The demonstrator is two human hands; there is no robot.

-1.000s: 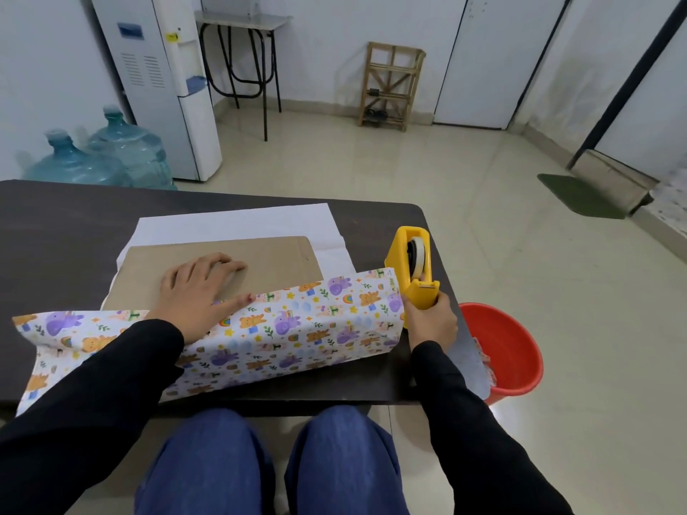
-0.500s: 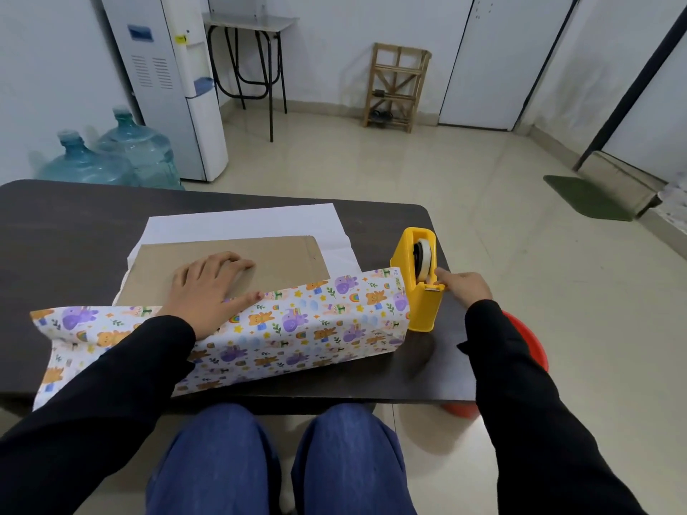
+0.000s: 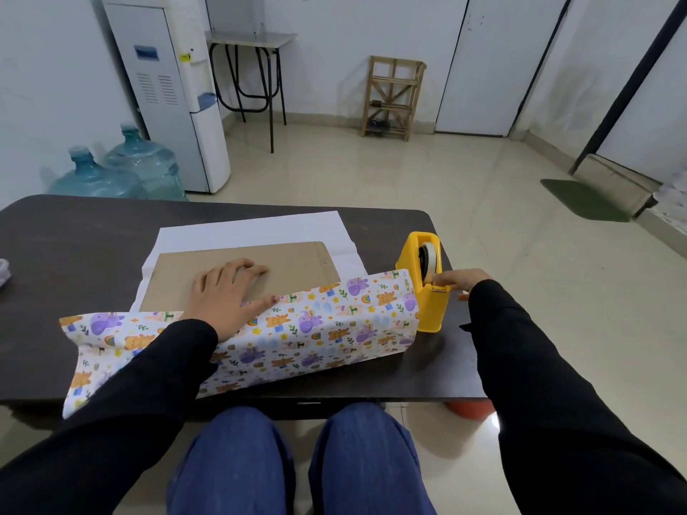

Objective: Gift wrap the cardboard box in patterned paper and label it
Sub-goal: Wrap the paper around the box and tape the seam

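Our flat left hand point(image 3: 226, 291) is pressing the box point(image 3: 260, 260); our right hand point(image 3: 459, 279) is pinching the tape dispenser point(image 3: 427, 306) by the tabletop's point(image 3: 74, 247) three-o'clock edge.

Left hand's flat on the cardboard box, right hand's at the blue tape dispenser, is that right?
Not quite: the head view shows the tape dispenser is yellow, not blue. The left hand is flat on the cardboard box and the right hand is at the dispenser.
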